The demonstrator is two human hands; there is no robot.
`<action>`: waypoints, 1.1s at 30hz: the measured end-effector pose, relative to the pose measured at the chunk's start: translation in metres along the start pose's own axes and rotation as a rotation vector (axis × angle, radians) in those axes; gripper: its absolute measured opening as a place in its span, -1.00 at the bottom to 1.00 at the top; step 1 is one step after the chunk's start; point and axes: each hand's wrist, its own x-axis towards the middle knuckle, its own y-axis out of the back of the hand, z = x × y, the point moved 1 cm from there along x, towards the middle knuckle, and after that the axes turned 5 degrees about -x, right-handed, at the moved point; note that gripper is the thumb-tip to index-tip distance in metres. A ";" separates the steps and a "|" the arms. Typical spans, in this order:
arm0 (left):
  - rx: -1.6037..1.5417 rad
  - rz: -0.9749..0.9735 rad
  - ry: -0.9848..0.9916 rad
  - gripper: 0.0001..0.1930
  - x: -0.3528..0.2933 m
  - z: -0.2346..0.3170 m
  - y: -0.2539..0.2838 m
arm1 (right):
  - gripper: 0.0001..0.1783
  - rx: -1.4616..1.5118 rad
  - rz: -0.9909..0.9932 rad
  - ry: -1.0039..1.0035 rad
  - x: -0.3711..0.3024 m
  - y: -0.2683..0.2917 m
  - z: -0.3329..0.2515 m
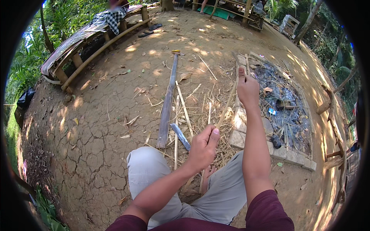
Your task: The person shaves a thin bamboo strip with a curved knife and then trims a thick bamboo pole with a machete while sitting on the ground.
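A thin pale bamboo strip (227,108) runs slantwise between my two hands. My left hand (203,149) is closed round its near end, thumb laid along the top. Farther out, my right hand (248,91) grips the strip beside the brick edging, thumb pointing away. Just left of my left hand lies a grey metal blade (180,136); its handle does not show. A long dark flat piece (168,102), maybe wood, stretches away on the ground. Between it and my hands lie several split bamboo strips (184,107).
Shavings (202,119) litter the ground by my bare foot. On the right, a brick-edged ash bed (279,100) holds a dark round object (276,141). A bamboo bench (77,59) stands far left, sandals (145,34) near it. A rough wooden rail (334,131) bounds the right.
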 end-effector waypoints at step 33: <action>-0.468 0.063 0.168 -0.73 0.023 0.035 0.036 | -0.38 0.181 -0.299 0.591 -0.107 0.014 -0.062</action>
